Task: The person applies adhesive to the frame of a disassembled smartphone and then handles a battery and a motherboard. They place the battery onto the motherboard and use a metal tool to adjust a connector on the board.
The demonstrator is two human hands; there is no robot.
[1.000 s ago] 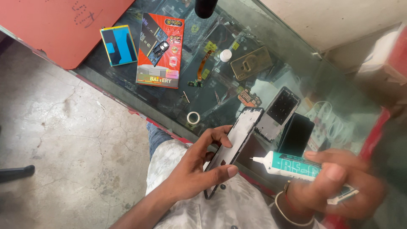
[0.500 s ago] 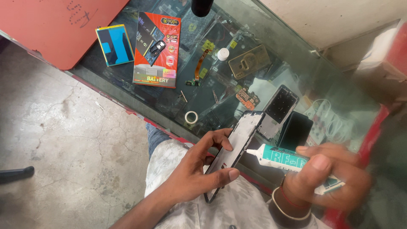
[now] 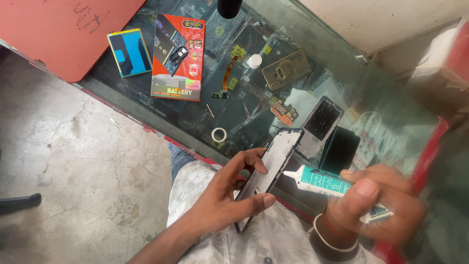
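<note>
Glue tube [image 3: 332,183] nozzle now nearer the phone frame [image 3: 271,164] edge. Left hand [image 3: 229,195] fingers wrapped round frame, over lap. Right hand [image 3: 378,203] fingers closed on tube. Beyond: tape roll [image 3: 219,134], red battery box [image 3: 179,56] on glass surface [image 3: 342,78].

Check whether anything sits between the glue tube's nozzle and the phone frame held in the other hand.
Nothing visible does. The white nozzle of the glue tube in the right hand points at the edge of the phone frame, which the left hand holds; the thumb lies lower down.

left hand [image 3: 229,195] curled gripping, right hand [image 3: 378,203] clenched
</note>
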